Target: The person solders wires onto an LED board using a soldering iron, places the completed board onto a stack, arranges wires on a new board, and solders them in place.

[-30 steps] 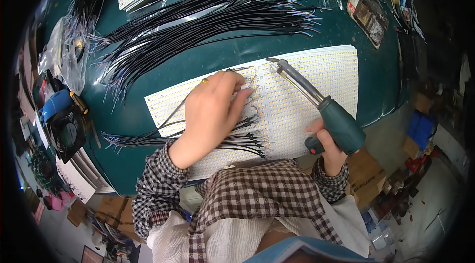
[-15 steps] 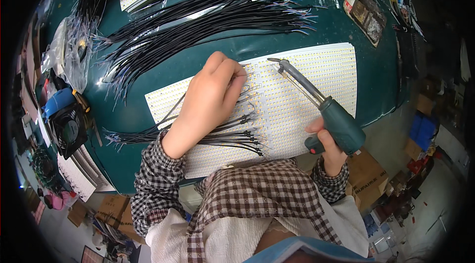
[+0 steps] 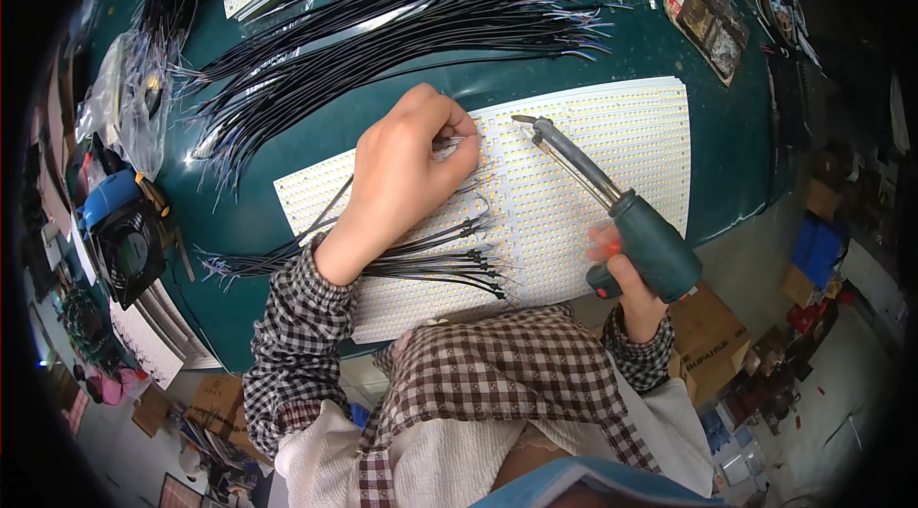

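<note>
1. Head view: upward, toward the far edge of the dotted white panel [image 3: 636,144], the left hand [image 3: 406,159] has shifted since the first frame; the soldering iron [image 3: 655,245] has barely moved.
2. Progress, as I judge it: a row of black cables [image 3: 440,264] lies across the panel's left part, ends at its pale middle strip [image 3: 510,185], so part of the row looks laid out; whether any joint is soldered, I cannot tell. Much seems left, given the large cable bundle [image 3: 402,39] beyond.
3. Panel: flat on the green bench [image 3: 325,132], before the person.
4. Left hand: fingers curled, thumb and forefinger close together over the panel; whether they pinch a wire is hidden.
5. Right hand [image 3: 639,298]: wrapped around the iron's handle, the iron's tip near the left fingertips but apart.
</note>
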A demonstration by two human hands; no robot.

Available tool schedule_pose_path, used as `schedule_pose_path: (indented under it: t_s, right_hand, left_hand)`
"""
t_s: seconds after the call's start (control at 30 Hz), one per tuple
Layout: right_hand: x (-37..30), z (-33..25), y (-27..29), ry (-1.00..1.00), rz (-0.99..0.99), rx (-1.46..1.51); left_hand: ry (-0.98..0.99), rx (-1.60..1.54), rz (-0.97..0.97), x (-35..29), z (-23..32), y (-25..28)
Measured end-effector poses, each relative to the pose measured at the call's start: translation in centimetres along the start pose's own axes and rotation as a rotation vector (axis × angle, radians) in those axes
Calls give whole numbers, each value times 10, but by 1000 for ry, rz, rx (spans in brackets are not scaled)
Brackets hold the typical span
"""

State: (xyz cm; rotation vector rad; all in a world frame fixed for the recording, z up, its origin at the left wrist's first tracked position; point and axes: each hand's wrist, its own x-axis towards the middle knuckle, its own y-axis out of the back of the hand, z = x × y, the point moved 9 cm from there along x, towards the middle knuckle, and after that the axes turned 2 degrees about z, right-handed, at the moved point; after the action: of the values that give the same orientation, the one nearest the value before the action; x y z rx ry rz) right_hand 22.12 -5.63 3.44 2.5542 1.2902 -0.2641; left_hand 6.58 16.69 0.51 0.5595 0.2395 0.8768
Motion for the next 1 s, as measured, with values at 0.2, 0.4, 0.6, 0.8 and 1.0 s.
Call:
schedule_pose_path:
  t_s: [0.2,0.4,0.6,0.8,1.0]
  right_hand:
    - [-2,6,-5,-23,-84,19]
    - [-3,5,-8,47,-168,-68]
    - [-4,8,-6,41,-126,-119]
    - [-6,13,-4,31,-91,-80]
    - [-6,14,-8,-16,-102,-94]
  left_hand:
    - [-21,20,-5,-1,4,1]
    - [-38,-1,-2,0,4,2]
    - [-61,-22,20,-2,3,2]
    - [-75,-7,26,-2,5,2]
    - [-73,18,12,-1,5,1]
